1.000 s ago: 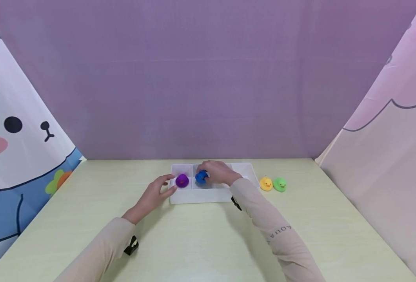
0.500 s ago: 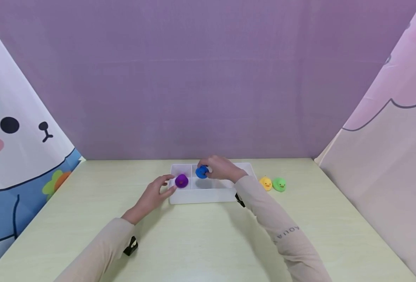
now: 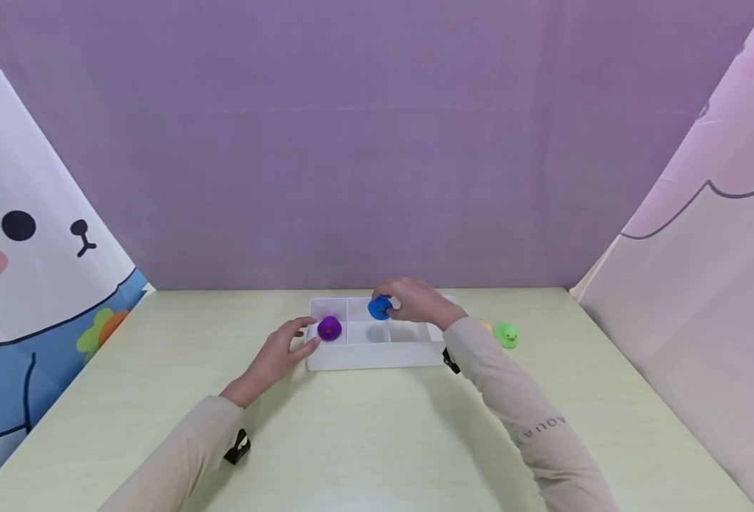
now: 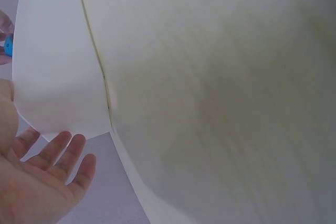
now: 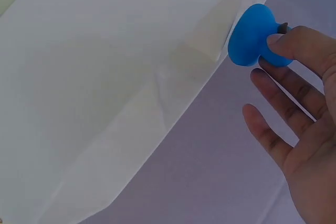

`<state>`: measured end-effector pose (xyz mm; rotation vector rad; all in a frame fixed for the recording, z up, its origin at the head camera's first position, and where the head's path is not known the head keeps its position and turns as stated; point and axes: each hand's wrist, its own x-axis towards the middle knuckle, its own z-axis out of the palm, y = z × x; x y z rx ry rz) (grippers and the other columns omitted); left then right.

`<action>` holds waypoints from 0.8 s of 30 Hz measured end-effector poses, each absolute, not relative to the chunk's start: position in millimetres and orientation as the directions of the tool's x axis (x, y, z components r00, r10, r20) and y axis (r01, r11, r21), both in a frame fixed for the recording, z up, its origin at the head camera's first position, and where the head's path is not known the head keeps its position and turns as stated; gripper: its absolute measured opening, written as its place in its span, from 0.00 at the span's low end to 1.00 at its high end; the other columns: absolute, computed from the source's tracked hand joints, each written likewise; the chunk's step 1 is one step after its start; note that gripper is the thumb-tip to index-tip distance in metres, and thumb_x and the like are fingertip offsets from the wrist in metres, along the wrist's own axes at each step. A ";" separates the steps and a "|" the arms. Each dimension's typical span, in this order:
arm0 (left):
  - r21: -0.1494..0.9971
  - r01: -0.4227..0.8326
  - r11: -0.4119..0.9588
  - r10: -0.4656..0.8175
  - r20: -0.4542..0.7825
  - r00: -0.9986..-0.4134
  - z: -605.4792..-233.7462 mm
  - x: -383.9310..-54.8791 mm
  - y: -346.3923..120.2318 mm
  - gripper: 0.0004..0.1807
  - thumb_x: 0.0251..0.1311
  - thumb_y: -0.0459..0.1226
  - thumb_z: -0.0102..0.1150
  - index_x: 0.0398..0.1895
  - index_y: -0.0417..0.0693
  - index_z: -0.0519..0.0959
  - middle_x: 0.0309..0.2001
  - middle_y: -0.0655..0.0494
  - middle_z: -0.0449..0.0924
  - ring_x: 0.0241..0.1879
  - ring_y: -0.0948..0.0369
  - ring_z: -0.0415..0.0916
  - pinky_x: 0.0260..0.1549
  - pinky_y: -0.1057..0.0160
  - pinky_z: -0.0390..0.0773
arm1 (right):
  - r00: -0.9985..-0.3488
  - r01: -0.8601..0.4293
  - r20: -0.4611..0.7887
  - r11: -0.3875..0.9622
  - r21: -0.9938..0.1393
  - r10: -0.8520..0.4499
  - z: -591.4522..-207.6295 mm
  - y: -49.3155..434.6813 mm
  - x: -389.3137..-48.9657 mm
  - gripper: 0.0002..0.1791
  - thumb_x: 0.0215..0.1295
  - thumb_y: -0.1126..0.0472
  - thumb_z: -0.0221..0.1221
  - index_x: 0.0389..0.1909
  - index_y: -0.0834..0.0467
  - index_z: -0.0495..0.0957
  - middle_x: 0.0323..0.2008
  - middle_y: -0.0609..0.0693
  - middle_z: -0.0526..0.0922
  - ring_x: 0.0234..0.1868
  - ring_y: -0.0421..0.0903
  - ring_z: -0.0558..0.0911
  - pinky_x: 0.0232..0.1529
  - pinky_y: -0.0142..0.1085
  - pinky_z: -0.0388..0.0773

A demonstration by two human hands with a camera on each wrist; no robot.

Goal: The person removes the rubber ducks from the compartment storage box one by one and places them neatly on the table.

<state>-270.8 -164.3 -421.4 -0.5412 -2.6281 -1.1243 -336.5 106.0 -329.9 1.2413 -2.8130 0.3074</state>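
A white divided tray (image 3: 370, 358) stands on the table with a purple rubber duck (image 3: 330, 328) in its left compartment. My right hand (image 3: 416, 301) pinches a blue rubber duck (image 3: 379, 308) between thumb and fingertips, raised over the middle of the tray. In the right wrist view the thumb presses the blue duck's head (image 5: 273, 53) and its round base faces away; the other fingers are spread. At the tray's left end, my left hand (image 3: 279, 352) has thumb and fingers apart, fingertips right at the rim. The left wrist view shows those fingers (image 4: 58, 156) relaxed beside the tray's corner.
Right of the tray on the pale table (image 3: 364, 441) sits a green rubber duck (image 3: 507, 335). A yellow duck (image 3: 485, 325) beside it is mostly hidden by my right sleeve (image 3: 511, 398). A purple cloth (image 3: 364, 156) hangs behind the table, with printed cloths at both sides.
My right hand has lifted the blue duck up out of the tray and carried it slightly right. The right sleeve now covers most of the yellow duck. The left hand has stayed put.
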 end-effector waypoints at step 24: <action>0.640 0.420 0.644 0.234 0.358 -0.904 -420.7 -270.0 -165.5 0.24 0.60 0.41 0.56 0.57 0.39 0.69 0.55 0.40 0.72 0.49 0.44 0.74 0.48 0.47 0.76 | -0.764 -0.645 0.110 0.745 -0.171 -0.636 -326.3 182.4 -335.8 0.17 0.54 0.67 0.63 0.46 0.56 0.78 0.48 0.51 0.79 0.47 0.48 0.78 0.50 0.44 0.78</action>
